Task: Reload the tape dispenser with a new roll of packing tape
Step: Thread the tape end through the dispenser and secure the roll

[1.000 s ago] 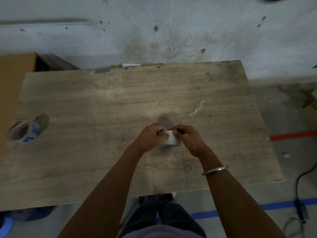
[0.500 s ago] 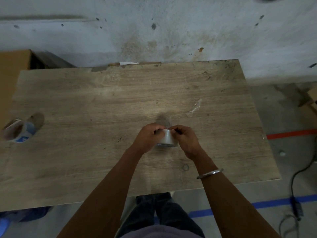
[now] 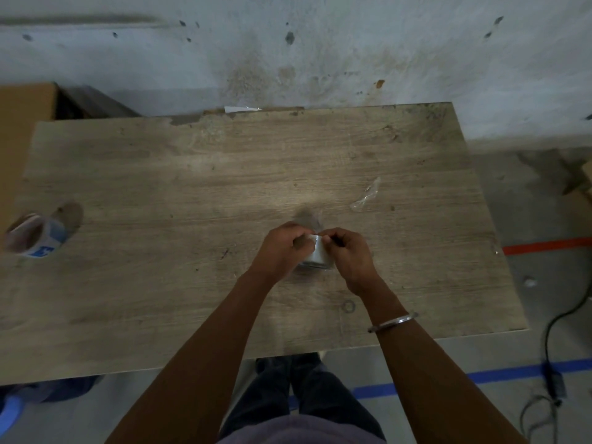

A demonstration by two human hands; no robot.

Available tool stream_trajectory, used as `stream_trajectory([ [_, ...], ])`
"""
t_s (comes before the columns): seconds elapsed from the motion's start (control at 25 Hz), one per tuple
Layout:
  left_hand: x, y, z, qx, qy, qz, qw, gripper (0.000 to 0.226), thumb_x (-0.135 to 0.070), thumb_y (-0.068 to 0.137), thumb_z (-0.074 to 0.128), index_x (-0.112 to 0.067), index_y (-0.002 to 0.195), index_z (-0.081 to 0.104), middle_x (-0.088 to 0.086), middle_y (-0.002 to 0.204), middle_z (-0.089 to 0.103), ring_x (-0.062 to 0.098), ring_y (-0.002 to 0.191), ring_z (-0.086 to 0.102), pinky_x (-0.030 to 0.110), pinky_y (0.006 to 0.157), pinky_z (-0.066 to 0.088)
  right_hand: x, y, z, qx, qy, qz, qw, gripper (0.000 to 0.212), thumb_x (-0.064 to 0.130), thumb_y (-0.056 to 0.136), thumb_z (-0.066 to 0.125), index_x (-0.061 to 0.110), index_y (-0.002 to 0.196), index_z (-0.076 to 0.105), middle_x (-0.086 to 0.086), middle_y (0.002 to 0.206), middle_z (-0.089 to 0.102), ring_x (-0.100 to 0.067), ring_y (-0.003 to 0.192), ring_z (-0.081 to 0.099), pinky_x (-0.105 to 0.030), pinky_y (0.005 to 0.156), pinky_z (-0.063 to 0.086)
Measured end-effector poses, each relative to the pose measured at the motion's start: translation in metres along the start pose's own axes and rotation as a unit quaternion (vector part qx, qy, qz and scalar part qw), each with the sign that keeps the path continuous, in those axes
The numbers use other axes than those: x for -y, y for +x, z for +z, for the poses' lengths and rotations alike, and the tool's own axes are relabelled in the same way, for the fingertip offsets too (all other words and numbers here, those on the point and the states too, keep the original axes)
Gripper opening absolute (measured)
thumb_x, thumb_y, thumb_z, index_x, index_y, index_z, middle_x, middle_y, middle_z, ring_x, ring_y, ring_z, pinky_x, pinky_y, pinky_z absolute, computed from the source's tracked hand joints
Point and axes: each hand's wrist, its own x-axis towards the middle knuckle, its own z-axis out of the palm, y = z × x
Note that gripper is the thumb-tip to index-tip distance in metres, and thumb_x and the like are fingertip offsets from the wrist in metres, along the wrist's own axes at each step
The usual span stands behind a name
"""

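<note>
A roll of clear packing tape (image 3: 317, 256) is held just above the middle of the wooden table (image 3: 160, 174). My left hand (image 3: 282, 248) wraps its left side and my right hand (image 3: 347, 254) pinches at its top edge with thumb and fingers. Most of the roll is hidden by my fingers. A second tape roll with a brown core and blue print (image 3: 35, 235) lies on its side at the table's far left edge. No tape dispenser shows anywhere in the view.
A crumpled scrap of clear film (image 3: 365, 197) lies on the table right of centre. A cardboard box (image 3: 22, 129) stands at the left, behind the table. A stained wall runs along the far edge. On the floor at right lie a cable (image 3: 551, 341) and red and blue tape lines.
Both hands have stayed on the roll, with small finger movements at its top edge. The camera view has shifted slightly.
</note>
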Motion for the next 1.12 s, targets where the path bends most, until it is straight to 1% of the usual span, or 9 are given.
stream_trajectory([
  [0.2,-0.002,0.001,0.002,-0.013,0.013,0.005,1.000,0.027,-0.017,0.084,0.055,-0.007,0.099,0.074,-0.006,0.083,0.059,0.008,0.074,0.054,0.012,0.067,0.037,-0.001,-0.002,0.001,-0.004,-0.005,-0.004,1.000,0.017,0.008,0.092,0.058,0.009,0.092,0.074,-0.010,0.088,0.074,-0.032,0.090,0.068,-0.043,0.079,0.055],
  [0.32,-0.003,0.001,0.001,-0.008,0.015,0.004,1.000,0.021,-0.010,0.085,0.058,-0.008,0.098,0.075,-0.005,0.081,0.059,0.009,0.072,0.055,0.011,0.064,0.037,0.000,-0.004,0.002,-0.013,-0.007,-0.002,1.000,0.016,0.007,0.093,0.058,0.008,0.093,0.075,-0.008,0.089,0.074,-0.020,0.086,0.068,-0.029,0.075,0.053],
  [0.4,-0.003,0.002,0.001,0.000,0.023,0.011,1.000,0.023,-0.014,0.085,0.056,-0.009,0.097,0.075,-0.004,0.080,0.060,0.010,0.071,0.056,0.015,0.063,0.038,0.003,-0.006,0.002,-0.020,-0.013,-0.014,1.000,0.016,0.007,0.093,0.059,0.007,0.094,0.075,-0.007,0.089,0.074,-0.007,0.080,0.065,-0.015,0.069,0.051],
  [0.48,-0.003,0.002,-0.001,0.009,0.036,0.019,0.999,0.026,-0.018,0.085,0.052,-0.010,0.096,0.074,-0.003,0.082,0.061,0.012,0.072,0.056,0.016,0.064,0.039,0.004,-0.008,0.002,-0.022,-0.013,-0.024,0.999,0.016,0.006,0.093,0.059,0.005,0.094,0.075,-0.006,0.089,0.074,0.001,0.076,0.063,-0.010,0.066,0.048],
  [0.56,-0.001,0.001,-0.003,0.006,0.036,0.022,0.999,0.026,-0.017,0.087,0.050,-0.010,0.096,0.074,-0.002,0.085,0.063,0.012,0.075,0.057,0.014,0.066,0.039,0.006,-0.007,0.001,-0.012,-0.032,-0.018,0.999,0.015,0.007,0.093,0.059,0.006,0.095,0.074,-0.005,0.089,0.073,-0.002,0.078,0.063,-0.014,0.069,0.049],
  [0.68,0.000,0.002,-0.006,0.020,-0.017,-0.034,0.999,0.020,-0.016,0.093,0.054,-0.012,0.097,0.074,-0.003,0.090,0.065,0.011,0.080,0.059,0.017,0.071,0.043,0.013,0.001,-0.005,0.041,-0.052,0.023,0.998,0.014,0.010,0.094,0.059,0.004,0.093,0.072,-0.008,0.088,0.070,-0.015,0.083,0.061,-0.031,0.077,0.047],
  [0.8,0.001,0.004,-0.014,0.079,-0.054,-0.050,0.994,0.012,-0.023,0.089,0.070,-0.016,0.097,0.075,-0.008,0.085,0.063,0.001,0.073,0.057,0.018,0.066,0.045,0.021,0.010,-0.013,0.110,-0.091,0.045,0.989,0.015,0.014,0.092,0.061,0.004,0.090,0.071,-0.012,0.089,0.069,-0.017,0.084,0.059,-0.034,0.078,0.045],
  [0.88,0.002,0.004,-0.016,0.096,-0.065,-0.034,0.993,0.012,-0.019,0.089,0.070,-0.013,0.098,0.075,-0.010,0.082,0.062,-0.001,0.069,0.055,0.015,0.064,0.042,0.020,0.011,-0.015,0.122,-0.125,0.032,0.984,0.012,0.014,0.091,0.063,0.006,0.089,0.072,-0.012,0.090,0.070,-0.017,0.084,0.060,-0.036,0.079,0.048],
  [1.12,0.001,0.004,-0.010,0.092,-0.076,-0.080,0.990,0.018,-0.006,0.092,0.061,-0.008,0.103,0.074,0.004,0.098,0.070,0.018,0.089,0.064,0.022,0.073,0.046,0.015,0.001,-0.012,0.091,-0.128,0.025,0.987,0.011,0.013,0.090,0.066,0.018,0.081,0.069,-0.003,0.081,0.068,-0.016,0.077,0.059,-0.035,0.074,0.048],
])
